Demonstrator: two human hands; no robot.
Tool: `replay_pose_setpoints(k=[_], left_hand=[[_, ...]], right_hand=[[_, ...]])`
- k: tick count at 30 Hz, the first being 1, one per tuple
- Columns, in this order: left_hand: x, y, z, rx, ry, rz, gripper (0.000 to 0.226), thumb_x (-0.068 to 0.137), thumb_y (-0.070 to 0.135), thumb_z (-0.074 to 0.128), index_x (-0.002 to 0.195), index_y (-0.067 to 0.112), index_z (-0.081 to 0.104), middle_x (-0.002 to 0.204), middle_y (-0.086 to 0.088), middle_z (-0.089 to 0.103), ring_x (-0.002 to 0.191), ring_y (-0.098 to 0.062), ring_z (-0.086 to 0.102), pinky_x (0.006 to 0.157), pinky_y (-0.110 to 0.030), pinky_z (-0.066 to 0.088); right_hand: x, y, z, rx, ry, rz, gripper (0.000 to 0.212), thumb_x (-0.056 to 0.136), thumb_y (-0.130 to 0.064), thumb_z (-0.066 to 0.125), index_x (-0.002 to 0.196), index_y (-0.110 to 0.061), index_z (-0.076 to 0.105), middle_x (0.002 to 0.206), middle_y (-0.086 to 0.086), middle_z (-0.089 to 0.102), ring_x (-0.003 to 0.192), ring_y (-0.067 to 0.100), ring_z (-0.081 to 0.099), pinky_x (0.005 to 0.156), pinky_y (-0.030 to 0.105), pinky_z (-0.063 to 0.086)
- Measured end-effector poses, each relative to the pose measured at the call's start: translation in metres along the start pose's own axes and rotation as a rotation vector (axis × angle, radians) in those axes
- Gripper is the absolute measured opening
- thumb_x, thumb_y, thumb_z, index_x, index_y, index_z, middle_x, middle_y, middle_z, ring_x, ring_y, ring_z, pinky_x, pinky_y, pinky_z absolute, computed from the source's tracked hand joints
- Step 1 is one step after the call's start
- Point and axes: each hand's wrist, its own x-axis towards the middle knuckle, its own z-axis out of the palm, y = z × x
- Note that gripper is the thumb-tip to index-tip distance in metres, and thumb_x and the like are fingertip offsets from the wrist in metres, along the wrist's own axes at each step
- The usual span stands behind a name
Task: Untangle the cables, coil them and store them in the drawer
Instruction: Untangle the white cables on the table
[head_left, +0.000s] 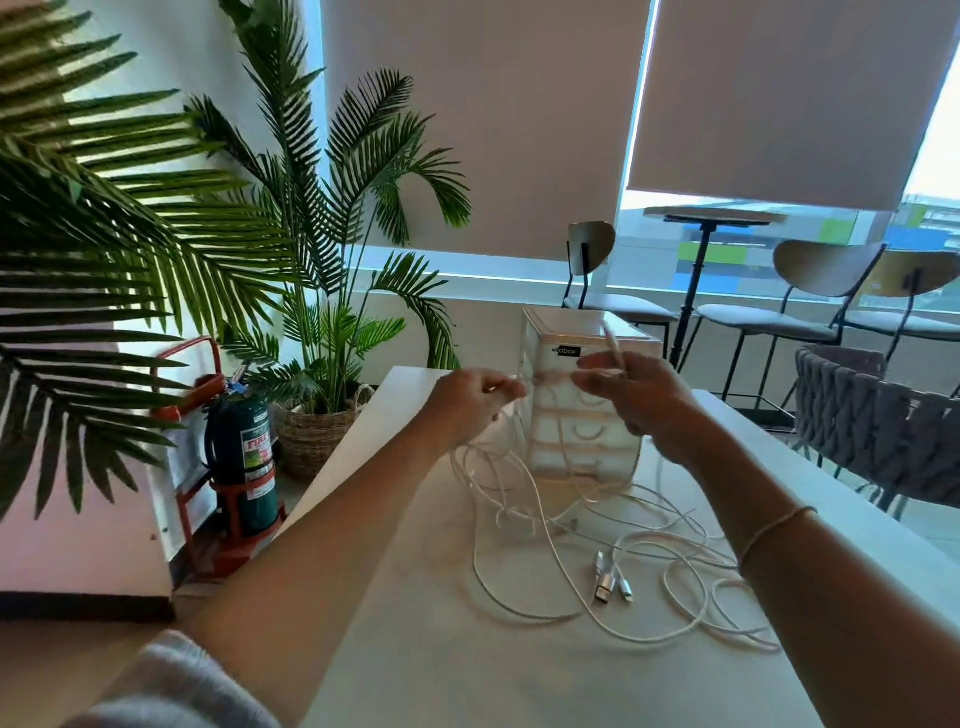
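Several white cables lie tangled on the white table, their loops rising to both hands. My left hand pinches a white cable strand above the table. My right hand grips a cable whose end sticks up past the fingers. A short stretch of cable runs between the two hands. Silver plugs rest on the table among the loops. Behind the hands stands a small clear drawer unit with several drawers, all closed as far as I can see.
A woven grey chair stands at the table's right side. Stools and a high table line the window behind. Left of the table are potted palms and a green fire extinguisher on a red stand.
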Motion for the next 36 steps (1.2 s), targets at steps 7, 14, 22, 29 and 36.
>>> replay_pose_setpoints(k=[7,14,22,29,36], left_hand=[[0.013,0.041,0.001,0.122,0.034,0.159,0.026,0.089,0.028,0.059,0.093,0.007,0.072,0.06,0.003,0.052,0.049,-0.001,0.039,0.047,-0.009,0.029],[0.005,0.029,0.011,0.089,-0.093,0.1,0.035,0.084,0.032,0.065,0.113,0.013,0.065,0.084,-0.004,0.063,0.064,-0.005,0.051,0.051,-0.006,0.036],[-0.009,-0.016,0.011,0.101,-0.089,0.037,0.022,0.089,0.029,0.06,0.094,0.009,0.068,0.062,0.008,0.055,0.058,-0.005,0.05,0.059,-0.02,0.039],[-0.02,-0.069,0.003,0.224,-0.08,-0.065,0.017,0.089,0.025,0.061,0.091,0.01,0.069,0.071,-0.001,0.06,0.067,-0.011,0.052,0.063,-0.021,0.034],[-0.015,-0.075,-0.009,0.238,-0.04,-0.116,0.017,0.091,0.027,0.057,0.08,0.028,0.071,0.07,0.01,0.069,0.068,-0.004,0.057,0.087,-0.033,0.049]], right_hand=[[-0.001,-0.023,0.015,0.208,0.011,0.113,0.042,0.056,-0.053,0.071,0.077,-0.016,0.066,0.047,-0.004,0.024,0.038,0.007,0.019,0.041,0.02,0.015],[0.004,-0.014,0.005,-0.145,-0.028,0.194,0.019,0.076,-0.026,0.073,0.069,-0.011,0.063,0.051,0.0,0.034,0.043,0.009,0.024,0.038,0.02,0.021],[0.022,-0.003,-0.028,-0.373,0.556,0.101,0.029,0.09,-0.025,0.055,0.094,0.001,0.067,0.088,0.017,0.065,0.088,0.028,0.059,0.074,0.031,0.041],[0.019,0.0,-0.055,-0.323,0.844,0.183,0.037,0.095,-0.023,0.044,0.111,0.008,0.057,0.117,0.027,0.059,0.112,0.035,0.054,0.093,0.034,0.039],[0.006,0.009,-0.068,-0.323,0.861,0.285,0.043,0.094,-0.022,0.05,0.124,0.009,0.047,0.126,0.027,0.054,0.118,0.036,0.051,0.093,0.036,0.041]])
